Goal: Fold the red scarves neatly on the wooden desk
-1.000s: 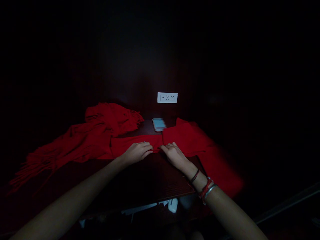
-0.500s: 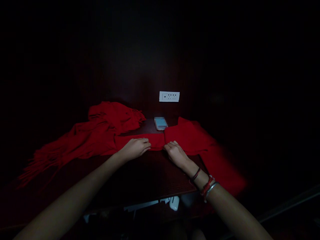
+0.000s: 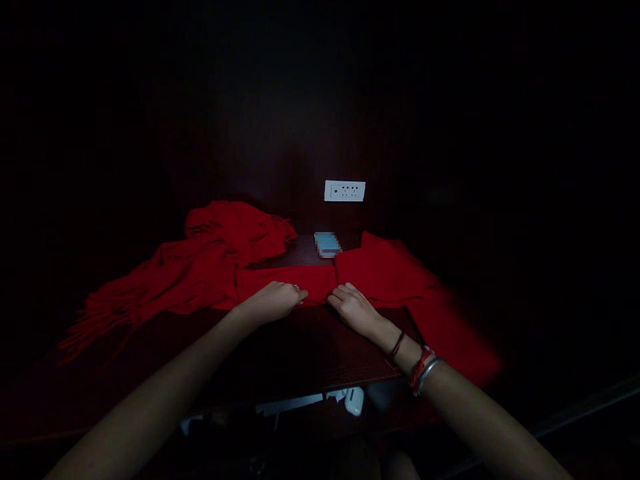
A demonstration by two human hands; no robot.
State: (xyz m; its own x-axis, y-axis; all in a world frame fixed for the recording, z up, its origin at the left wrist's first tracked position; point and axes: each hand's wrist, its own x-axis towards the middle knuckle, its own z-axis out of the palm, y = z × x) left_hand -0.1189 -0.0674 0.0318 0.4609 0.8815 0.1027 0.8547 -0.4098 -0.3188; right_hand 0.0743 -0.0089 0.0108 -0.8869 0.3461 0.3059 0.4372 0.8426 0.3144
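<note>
A red fringed scarf (image 3: 385, 273) lies across the dark wooden desk (image 3: 310, 347). Its middle is a flat, narrow folded band, its left part is bunched with the fringe trailing, and a wider piece spreads to the right. My left hand (image 3: 279, 299), wearing a ring, is closed at the near edge of the band; its fingertips are partly hidden. Close by on the right, my right hand (image 3: 353, 308) has its fingers bent together on the same near edge, where the band meets the wider piece. Bracelets circle the right wrist.
Behind the scarf lies a blurred light-blue flat object (image 3: 327, 245). A white socket plate (image 3: 345, 191) is on the dark wall. Under the desk's front edge, a white rounded object (image 3: 355, 401) and some pale papers (image 3: 290, 404) show. The surroundings are very dark.
My left hand has turned, its fingers curling in more tightly and lower at the band's edge. My right hand stays at the edge. The whole view has shifted slightly.
</note>
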